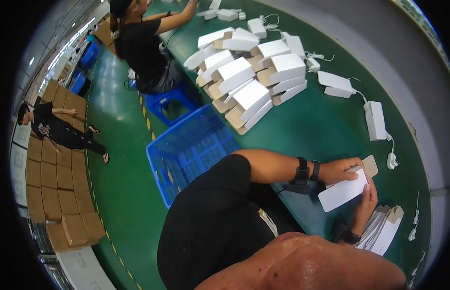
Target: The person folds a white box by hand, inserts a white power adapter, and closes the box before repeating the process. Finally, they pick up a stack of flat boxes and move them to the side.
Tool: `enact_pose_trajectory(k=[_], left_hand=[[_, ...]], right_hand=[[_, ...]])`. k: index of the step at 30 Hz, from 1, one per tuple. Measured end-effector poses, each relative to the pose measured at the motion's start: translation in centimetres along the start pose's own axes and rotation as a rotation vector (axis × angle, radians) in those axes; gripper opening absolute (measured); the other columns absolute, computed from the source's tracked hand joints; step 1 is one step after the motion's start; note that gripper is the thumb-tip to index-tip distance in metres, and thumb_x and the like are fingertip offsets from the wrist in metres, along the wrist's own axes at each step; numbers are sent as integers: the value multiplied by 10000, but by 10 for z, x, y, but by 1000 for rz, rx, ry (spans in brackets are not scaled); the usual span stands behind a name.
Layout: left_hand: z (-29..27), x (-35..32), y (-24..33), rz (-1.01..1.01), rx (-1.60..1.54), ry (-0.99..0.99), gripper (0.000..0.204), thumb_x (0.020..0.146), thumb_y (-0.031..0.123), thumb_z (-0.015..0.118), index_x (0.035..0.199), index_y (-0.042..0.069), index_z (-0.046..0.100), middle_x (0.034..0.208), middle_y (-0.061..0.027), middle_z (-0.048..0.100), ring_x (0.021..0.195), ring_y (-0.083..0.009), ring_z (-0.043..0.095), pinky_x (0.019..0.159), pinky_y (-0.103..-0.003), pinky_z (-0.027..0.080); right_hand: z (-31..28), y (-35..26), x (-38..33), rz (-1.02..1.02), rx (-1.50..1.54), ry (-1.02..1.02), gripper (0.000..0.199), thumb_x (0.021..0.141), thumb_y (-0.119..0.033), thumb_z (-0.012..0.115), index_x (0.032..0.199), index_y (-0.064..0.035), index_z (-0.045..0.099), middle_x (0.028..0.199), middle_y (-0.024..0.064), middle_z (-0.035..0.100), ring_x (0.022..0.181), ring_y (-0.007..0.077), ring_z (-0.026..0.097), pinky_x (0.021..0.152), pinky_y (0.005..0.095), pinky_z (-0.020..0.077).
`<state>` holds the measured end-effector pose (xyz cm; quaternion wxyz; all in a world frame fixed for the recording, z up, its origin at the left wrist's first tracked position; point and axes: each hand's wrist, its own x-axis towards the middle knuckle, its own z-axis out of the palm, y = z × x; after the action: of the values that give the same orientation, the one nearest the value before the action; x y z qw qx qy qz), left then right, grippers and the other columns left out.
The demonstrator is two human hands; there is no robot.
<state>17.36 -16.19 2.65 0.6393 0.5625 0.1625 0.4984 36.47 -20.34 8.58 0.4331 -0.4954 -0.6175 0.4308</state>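
A small white cardboard box [345, 191] is held between my two hands over the green table. My left hand [343, 170] grips its upper end, the thumb lying across the top face. From the other side my right hand [369, 195] closes its fingers on the box's edge. One flap [370, 166] stands out beyond the fingers, pale brown on its visible face. Close to my right wrist stands a bundle of flat, folded white cartons [383, 231]. What the box contains cannot be seen.
Open-ended white boxes [254, 99] are piled on the table [326, 128]. White boxes [375, 121] and corded plug adapters [391, 161] line the far side. A blue crate [159, 166] stands beside my leg. One person [142, 46] sits at the table; another [60, 126] stands near brown cartons [60, 179].
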Motion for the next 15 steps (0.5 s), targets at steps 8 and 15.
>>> enact_pose_trajectory(k=[8,15], left_hand=[[2,-14,15,-197,-210,62,441,976,220,565,1338,105,342,1036,-115,608,884,-128,595,763,-318,496],[-5,-20,20,-115,16,11,529,970,237,586,1381,86,290,1039,-153,629,901,-169,622,791,-336,503]], right_hand=[[14,20,-10,-103,-242,272,358,1032,-206,492,1264,57,567,1202,111,626,1067,172,579,951,308,448],[17,8,0,-89,-218,197,307,1014,-180,537,1206,44,624,1186,116,653,1054,171,602,960,300,456]])
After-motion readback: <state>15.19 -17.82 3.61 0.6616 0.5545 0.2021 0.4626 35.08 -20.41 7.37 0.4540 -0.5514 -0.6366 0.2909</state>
